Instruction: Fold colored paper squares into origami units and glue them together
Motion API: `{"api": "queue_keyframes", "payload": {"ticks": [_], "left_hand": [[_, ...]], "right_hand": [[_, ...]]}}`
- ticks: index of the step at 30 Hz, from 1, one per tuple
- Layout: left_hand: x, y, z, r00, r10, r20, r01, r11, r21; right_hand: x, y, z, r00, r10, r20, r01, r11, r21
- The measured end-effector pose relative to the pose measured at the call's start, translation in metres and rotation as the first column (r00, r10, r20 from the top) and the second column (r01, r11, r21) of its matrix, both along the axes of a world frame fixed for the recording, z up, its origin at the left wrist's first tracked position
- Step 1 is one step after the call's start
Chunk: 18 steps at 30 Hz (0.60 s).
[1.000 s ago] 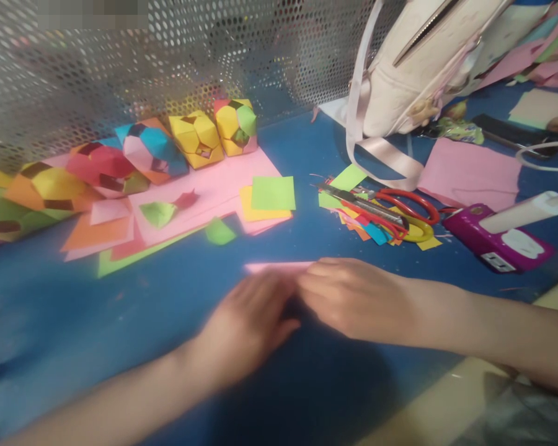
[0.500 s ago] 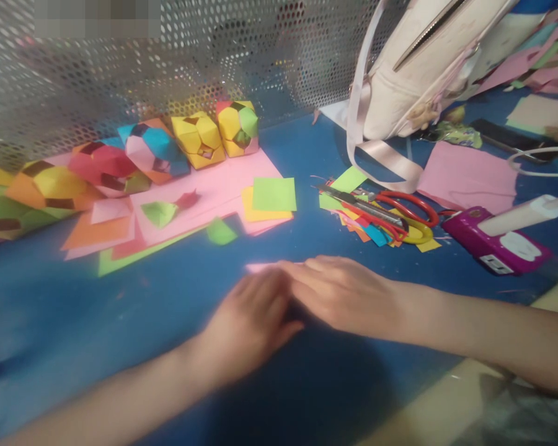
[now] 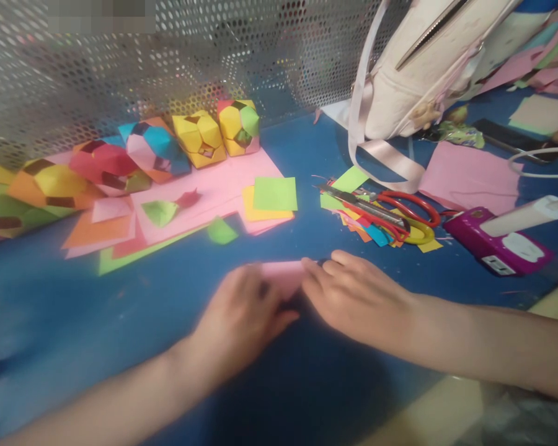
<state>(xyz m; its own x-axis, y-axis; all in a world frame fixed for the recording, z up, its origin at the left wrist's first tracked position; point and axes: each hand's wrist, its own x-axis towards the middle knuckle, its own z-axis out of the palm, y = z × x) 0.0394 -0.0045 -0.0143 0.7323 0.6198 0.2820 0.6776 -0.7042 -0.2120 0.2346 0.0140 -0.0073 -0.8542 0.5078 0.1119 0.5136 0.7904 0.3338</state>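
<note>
A small pink paper [image 3: 284, 277] with a straight upper edge lies on the blue table [image 3: 134, 334] between my two hands. My left hand [image 3: 244, 313] is curled over its left part, the thumb pointing right, slightly blurred. At the paper's right end my right hand [image 3: 348, 288] pinches it with bent fingers. Just behind my hands sit a green paper square [image 3: 274, 194] and a yellow one [image 3: 253, 207], both on pink sheets [image 3: 181, 198]. How the paper is folded is hidden under my fingers.
Folded paper balls [image 3: 198, 137] line the perforated metal panel [image 3: 158, 56] at the back. Scissors [image 3: 407, 210] and a cutter [image 3: 363, 199] lie on paper scraps, right of centre. Further right are a purple power adapter [image 3: 497, 243], a pink sheet [image 3: 469, 176] and a white bag [image 3: 413, 74].
My hands have moved apart, the right one to the right and the left one slightly left. More of the pink paper now shows between them.
</note>
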Motion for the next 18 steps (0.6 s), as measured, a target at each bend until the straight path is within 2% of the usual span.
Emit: {"api": "queue_keyframes", "payload": {"ticks": [4, 10, 13, 18], "left_hand": [[-0.001, 0.001, 0.001, 1.000, -0.007, -0.007, 0.007, 1.000, 0.020], [-0.010, 0.005, -0.002, 0.995, 0.089, 0.055, -0.087, 0.996, -0.033], [-0.015, 0.008, -0.002, 0.993, 0.095, 0.076, -0.090, 0.994, -0.069], [-0.019, 0.021, -0.004, 0.983, 0.074, 0.170, -0.056, 0.992, -0.110]], "right_hand": [[0.005, 0.000, 0.001, 0.997, -0.044, 0.064, 0.045, 0.999, -0.012], [0.010, 0.001, 0.004, 0.994, -0.042, 0.101, 0.042, 0.999, 0.003], [0.010, 0.008, 0.008, 0.999, -0.026, 0.047, 0.027, 0.999, -0.035], [0.007, 0.026, 0.011, 0.983, -0.070, -0.170, 0.052, 0.993, -0.107]]}}
